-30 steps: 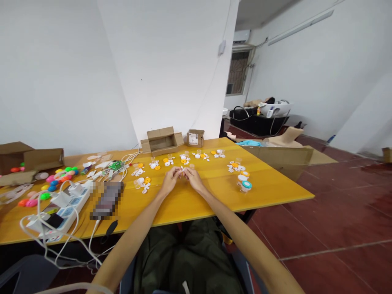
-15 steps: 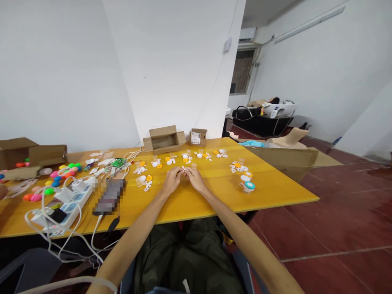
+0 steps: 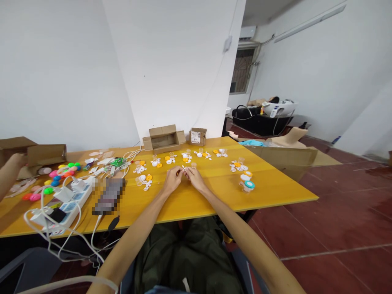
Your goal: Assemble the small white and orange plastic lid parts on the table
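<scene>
My left hand [image 3: 173, 179] and my right hand [image 3: 194, 179] meet above the middle of the yellow table [image 3: 226, 196]. Between their fingertips they pinch a small white part [image 3: 183, 167], mostly covered by the fingers. Just behind my right hand stands a small clear cup [image 3: 194, 165]. Groups of small white and orange discs with clear cups lie in an arc around my hands, one group [image 3: 147, 181] to the left and another [image 3: 238, 165] to the right. A jar with a teal-ringed lid [image 3: 249, 185] sits at the right, beside white and orange lids [image 3: 245, 177].
Cardboard boxes [image 3: 163, 139] stand along the wall. On the left are a power strip [image 3: 72, 210] with cables, a dark phone [image 3: 109, 196] and colourful balls [image 3: 56, 178]. Another person's arm [image 3: 10, 173] reaches to a box [image 3: 47, 154] at far left.
At the far left, the other person's arm has come into view and reached up to the cardboard box. My hands have stayed in nearly the same place, still pinching the white part.
</scene>
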{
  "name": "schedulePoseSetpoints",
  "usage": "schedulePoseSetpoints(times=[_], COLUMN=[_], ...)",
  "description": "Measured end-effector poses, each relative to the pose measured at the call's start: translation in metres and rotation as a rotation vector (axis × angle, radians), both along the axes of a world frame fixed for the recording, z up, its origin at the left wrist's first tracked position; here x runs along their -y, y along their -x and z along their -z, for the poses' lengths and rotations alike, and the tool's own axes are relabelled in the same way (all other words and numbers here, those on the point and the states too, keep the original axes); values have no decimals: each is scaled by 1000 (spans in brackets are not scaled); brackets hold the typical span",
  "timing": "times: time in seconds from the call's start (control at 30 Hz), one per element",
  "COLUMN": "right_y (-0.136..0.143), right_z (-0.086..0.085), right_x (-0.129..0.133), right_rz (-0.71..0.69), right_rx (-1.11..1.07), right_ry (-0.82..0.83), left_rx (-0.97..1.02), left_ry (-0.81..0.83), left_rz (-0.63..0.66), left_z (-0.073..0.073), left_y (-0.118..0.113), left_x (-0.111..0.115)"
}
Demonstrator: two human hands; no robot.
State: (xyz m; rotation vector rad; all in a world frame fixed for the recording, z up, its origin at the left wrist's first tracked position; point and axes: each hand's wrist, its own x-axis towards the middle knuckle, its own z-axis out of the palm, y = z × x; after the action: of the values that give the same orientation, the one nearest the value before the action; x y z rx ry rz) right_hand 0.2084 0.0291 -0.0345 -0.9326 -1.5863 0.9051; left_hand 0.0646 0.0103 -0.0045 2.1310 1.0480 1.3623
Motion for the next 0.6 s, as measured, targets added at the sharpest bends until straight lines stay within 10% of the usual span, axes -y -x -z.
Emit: schedulePoseSetpoints(times=[0.6], right_y=[1], right_z=[-14], right_x=[12], right_rz=[30], right_rx=[-149], right_ry=[43], left_rx=[-14], left_ry=[33], left_rz=[29], left_z=[3], left_y=[7], left_x=[-5])
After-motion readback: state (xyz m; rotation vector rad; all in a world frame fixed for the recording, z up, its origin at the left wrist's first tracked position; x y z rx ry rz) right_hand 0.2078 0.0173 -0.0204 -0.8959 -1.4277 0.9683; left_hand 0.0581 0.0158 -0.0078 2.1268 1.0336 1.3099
